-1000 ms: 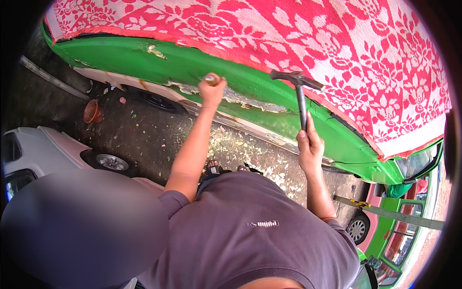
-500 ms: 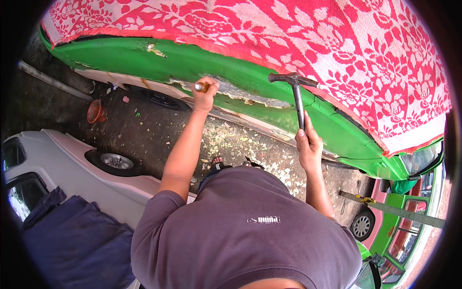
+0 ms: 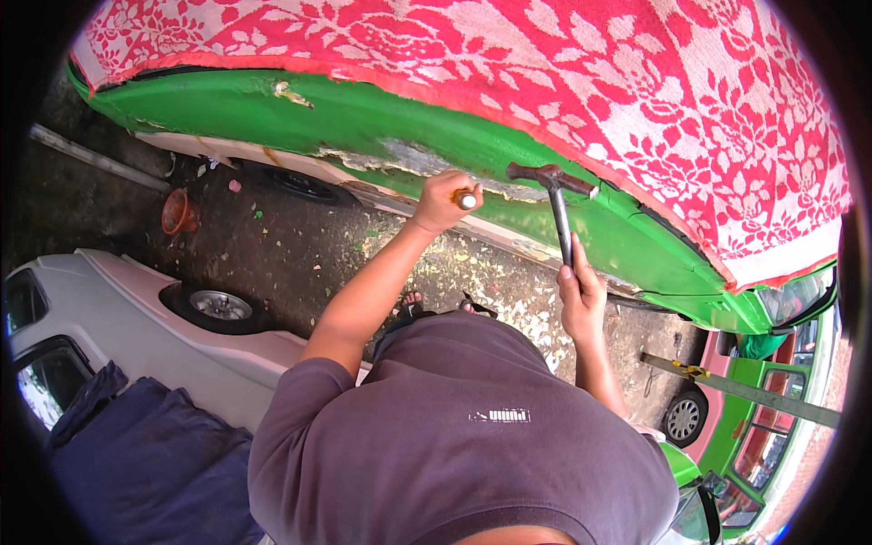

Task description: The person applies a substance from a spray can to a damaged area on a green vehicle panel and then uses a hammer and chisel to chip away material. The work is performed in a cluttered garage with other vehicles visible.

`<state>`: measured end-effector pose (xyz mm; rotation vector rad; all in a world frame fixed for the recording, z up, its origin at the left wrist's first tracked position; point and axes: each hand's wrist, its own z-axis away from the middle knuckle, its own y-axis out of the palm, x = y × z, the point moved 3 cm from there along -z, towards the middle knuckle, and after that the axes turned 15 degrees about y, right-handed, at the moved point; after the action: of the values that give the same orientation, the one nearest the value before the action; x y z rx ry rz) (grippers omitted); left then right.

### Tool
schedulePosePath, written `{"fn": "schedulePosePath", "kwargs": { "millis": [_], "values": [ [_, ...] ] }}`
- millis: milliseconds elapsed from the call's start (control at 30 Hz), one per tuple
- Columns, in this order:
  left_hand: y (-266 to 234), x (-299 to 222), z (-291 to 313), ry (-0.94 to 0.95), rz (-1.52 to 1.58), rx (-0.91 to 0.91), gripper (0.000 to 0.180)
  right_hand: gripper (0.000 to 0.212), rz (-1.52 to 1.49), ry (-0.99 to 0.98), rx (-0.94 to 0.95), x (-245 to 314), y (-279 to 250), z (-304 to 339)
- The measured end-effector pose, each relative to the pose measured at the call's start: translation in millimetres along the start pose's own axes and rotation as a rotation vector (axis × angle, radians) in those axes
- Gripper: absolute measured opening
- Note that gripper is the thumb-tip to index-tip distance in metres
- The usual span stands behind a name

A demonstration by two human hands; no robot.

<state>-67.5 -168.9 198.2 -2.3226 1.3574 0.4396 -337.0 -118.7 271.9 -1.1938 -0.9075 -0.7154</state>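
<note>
My left hand [image 3: 436,203] is wrapped round an amber-handled tool [image 3: 466,199] with a metal cap on its butt end. The hand hides the tool's working end, which points at the side of a green vehicle [image 3: 232,107]. Along that side runs a rough grey patch [image 3: 406,156] with ragged, flaking edges, and the hand is by the right part of it. My right hand [image 3: 582,298] grips a hammer [image 3: 560,221] by its dark metal handle. The hammer's head is up, to the right of the tool and apart from it.
A red and white floral cloth [image 3: 636,100] covers the top of the green vehicle. Pale flakes [image 3: 518,304] litter the ground. Behind on the left stands a white car [image 3: 182,354] under a dark blue cloth [image 3: 154,454]. An orange bucket [image 3: 177,213] and a pole [image 3: 745,395] are nearby.
My left hand has shifted right and a little lower along the damaged patch, with the tool in it. The hammer in my right hand has dropped slightly.
</note>
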Motion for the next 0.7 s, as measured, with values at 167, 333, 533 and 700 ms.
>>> {"fn": "schedulePosePath", "kwargs": {
  "millis": [167,333,533,700],
  "values": [
    [12.2,-2.8,-3.7,0.030,-0.040,-0.031,0.027,0.047,0.162,-0.309,-0.083,-9.7,7.6,27.6],
    [14.3,-2.2,-3.8,0.060,-0.040,0.014,0.026,0.051,0.188,-0.238,-0.038,-7.3,17.7,21.1],
    [17.4,14.6,13.0,0.017,-0.059,0.094,0.025,0.048,0.223,-0.289,-0.086,-8.9,21.9,10.4],
    [12.3,8.1,5.2,0.005,-0.032,0.023,0.021,0.048,0.381,-0.072,0.024,-4.8,18.5,13.2]
  ]
}}
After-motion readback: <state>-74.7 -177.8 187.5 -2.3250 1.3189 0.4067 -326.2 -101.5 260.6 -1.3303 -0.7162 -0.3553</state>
